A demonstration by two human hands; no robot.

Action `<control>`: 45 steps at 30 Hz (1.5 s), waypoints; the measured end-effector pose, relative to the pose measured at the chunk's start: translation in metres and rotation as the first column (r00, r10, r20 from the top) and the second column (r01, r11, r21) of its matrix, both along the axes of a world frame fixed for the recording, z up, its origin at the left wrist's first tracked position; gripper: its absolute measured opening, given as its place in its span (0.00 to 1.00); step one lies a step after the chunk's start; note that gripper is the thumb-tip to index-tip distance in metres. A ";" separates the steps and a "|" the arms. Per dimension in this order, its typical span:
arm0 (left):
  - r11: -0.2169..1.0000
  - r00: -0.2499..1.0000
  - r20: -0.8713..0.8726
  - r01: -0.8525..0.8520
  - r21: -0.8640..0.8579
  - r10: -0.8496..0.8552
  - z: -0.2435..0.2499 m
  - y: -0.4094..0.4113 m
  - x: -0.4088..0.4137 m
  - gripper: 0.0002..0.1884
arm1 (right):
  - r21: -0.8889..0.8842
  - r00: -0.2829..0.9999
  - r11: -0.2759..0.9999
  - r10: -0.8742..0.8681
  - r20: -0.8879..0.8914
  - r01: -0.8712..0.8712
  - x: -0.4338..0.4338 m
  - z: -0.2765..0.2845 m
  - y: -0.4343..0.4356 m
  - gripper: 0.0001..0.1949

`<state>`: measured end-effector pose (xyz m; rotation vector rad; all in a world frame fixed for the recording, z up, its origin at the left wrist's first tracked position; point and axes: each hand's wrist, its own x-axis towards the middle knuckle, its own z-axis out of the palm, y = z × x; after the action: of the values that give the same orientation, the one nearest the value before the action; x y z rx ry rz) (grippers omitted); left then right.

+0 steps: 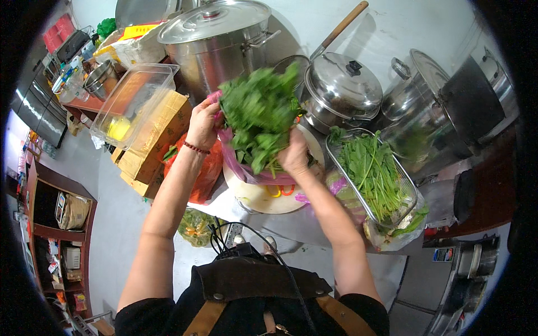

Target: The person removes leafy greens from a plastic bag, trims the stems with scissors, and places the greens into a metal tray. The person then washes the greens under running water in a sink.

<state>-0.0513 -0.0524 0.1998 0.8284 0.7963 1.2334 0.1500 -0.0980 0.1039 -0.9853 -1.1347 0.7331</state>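
Note:
My right hand [295, 152] grips a large bunch of leafy greens [260, 113] by its stems; the leaves are blurred. With a beaded bracelet at its wrist, my left hand [205, 122] holds the rim of a pink plastic bag [229, 153] at the left of the bunch. The bag lies below the leaves, over a round pale board [252, 201]. Red and yellow scissor-like handles [280, 191] show at the bag's lower edge. To the right, a wire mesh basket [397, 166] holds more leafy greens with long stems [374, 176].
A tall lidded steel pot [214, 46] and a lidded steel pan [342, 90] stand behind. On the left are a cardboard box [162, 143], a clear plastic bin [134, 101] and a red mesh bag [206, 172]. Large pots [412, 134] stand at right; a bag of vegetables [196, 229] lies below the table.

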 end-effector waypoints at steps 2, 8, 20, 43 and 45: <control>0.992 0.992 -0.020 -0.124 0.007 0.124 0.000 0.009 0.003 0.11 | 0.218 0.734 0.969 -0.230 0.639 0.113 -0.015 -0.037 -0.001 0.26; 0.976 0.975 -0.202 -0.048 0.211 0.092 0.004 -0.003 -0.012 0.13 | -0.012 0.435 0.993 0.062 0.898 -0.118 -0.026 -0.056 -0.003 0.28; 0.996 0.990 -0.141 0.037 0.077 -0.026 0.013 -0.030 -0.041 0.11 | -0.194 0.265 0.981 0.185 0.946 0.005 -0.035 -0.017 0.006 0.38; 0.990 0.976 -0.193 0.119 0.077 -0.102 0.005 -0.012 -0.009 0.13 | -0.232 0.454 0.896 0.039 0.890 0.378 0.044 0.066 -0.055 0.27; 0.985 0.967 -0.221 0.150 0.090 -0.127 -0.002 -0.007 -0.017 0.13 | -0.185 0.355 0.734 -0.081 0.931 0.654 0.090 0.081 -0.083 0.39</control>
<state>-0.0681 -0.0593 0.1975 1.1002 0.8357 1.0804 0.2397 -0.1807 0.1849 -2.2511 -1.5033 0.0194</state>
